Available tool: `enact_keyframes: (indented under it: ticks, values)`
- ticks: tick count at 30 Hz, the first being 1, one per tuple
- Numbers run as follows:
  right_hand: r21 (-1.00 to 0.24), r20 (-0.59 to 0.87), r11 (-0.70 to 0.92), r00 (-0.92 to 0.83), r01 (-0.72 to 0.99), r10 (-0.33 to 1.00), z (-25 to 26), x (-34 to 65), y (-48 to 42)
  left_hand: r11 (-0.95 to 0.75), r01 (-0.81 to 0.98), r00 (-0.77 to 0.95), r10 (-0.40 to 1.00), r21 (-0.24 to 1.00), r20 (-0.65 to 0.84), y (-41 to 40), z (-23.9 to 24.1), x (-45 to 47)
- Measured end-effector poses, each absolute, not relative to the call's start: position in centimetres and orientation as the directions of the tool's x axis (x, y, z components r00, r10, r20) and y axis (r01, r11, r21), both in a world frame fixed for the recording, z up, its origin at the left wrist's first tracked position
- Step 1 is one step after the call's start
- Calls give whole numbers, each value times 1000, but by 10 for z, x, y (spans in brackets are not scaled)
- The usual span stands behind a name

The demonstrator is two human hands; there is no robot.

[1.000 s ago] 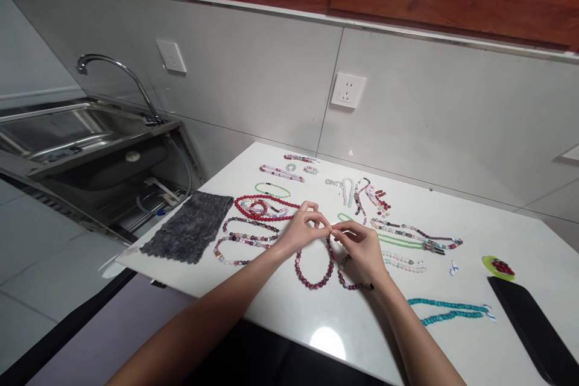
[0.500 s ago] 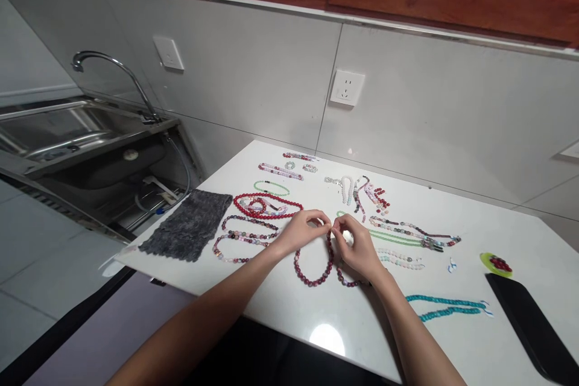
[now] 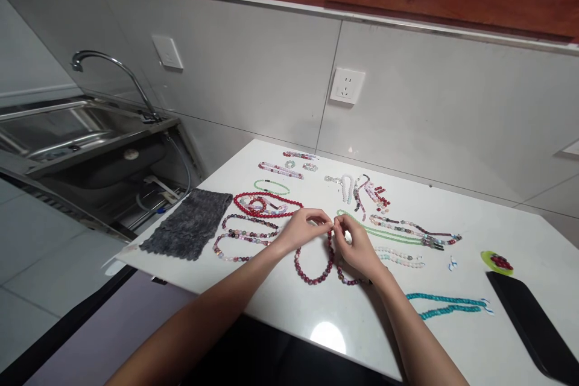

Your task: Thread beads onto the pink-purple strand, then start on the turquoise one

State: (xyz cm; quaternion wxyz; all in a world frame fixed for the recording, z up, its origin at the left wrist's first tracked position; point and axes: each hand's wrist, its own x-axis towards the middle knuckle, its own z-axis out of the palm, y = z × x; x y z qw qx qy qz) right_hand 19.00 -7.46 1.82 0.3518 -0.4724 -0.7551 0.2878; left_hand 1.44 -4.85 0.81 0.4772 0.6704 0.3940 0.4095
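Note:
A dark red bead strand (image 3: 312,280) hangs in a loop below my two hands, its lower part at the white tabletop. My left hand (image 3: 304,230) pinches the strand's upper end between thumb and fingertips. Right beside it, my right hand (image 3: 355,242) is closed in a pinch at the same end; the fingertips of both hands nearly meet. Whatever thread is between them is too fine to make out. Another dark bead strand (image 3: 347,281) lies partly hidden under my right hand. Left of my left hand are a bright red bead necklace (image 3: 239,207) and multicoloured strands (image 3: 219,248).
A grey cloth (image 3: 186,226) covers the table's left end, near a sink (image 3: 81,126). Right of my hands lie green strands (image 3: 393,237), a turquoise strand (image 3: 447,310), a small yellow-green dish (image 3: 489,262) with red beads and a black phone-like slab (image 3: 529,322). Small bracelets lie toward the wall.
My fingertips have shifted very slightly at the strand's end, the right hand's fingers curling a little. The loop of dark red beads hangs almost as before.

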Motion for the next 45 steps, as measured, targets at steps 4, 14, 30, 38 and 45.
enact_keyframes:
  ticks: [4,14,30,38,45]
  values:
    - [-834,203,313,-275,454,940,15,188,-73,-243,145,333,925,959,184,-47,7,15]
    - [-934,109,188,-259,303,960,14,189,-71,-166,71,416,901,984,122,-43,8,13]
    - [-958,121,187,-284,217,951,13,190,-69,130,-29,397,911,991,-108,-51,14,14]
    - [-965,115,171,-263,201,958,11,188,-69,120,-58,424,902,991,-85,-51,9,17]
    - [-969,105,161,-277,188,955,11,189,-69,136,-77,416,905,988,-93,-51,8,17]
